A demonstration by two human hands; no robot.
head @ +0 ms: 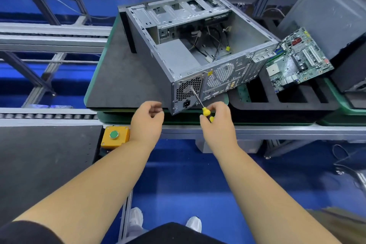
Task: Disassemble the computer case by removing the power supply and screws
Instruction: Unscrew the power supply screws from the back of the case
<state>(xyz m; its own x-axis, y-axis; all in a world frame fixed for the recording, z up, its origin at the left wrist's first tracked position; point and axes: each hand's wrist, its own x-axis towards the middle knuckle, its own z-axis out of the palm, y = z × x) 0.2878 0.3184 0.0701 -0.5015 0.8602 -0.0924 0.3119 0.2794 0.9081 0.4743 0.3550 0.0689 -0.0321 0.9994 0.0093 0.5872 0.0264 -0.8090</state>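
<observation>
An open grey computer case point(146, 45) lies on its side on a dark mat point(118, 77), its rear panel facing me. The grey power supply point(178, 55) sits inside the near corner, its fan grille point(189, 88) and power socket showing at the back. My right hand point(215, 119) grips a yellow-handled screwdriver point(206, 112), whose shaft points up at the grille area. My left hand point(147, 119) hovers just left of the case's rear corner with loosely curled fingers, holding nothing I can see. Loose cables lie inside the case.
A green motherboard point(297, 61) leans in a black foam tray point(287, 103) to the right, beside another grey case point(332, 18). A yellow box with a green button point(114, 135) sits at the bench edge. Conveyor rails point(49, 115) run left; blue floor lies below.
</observation>
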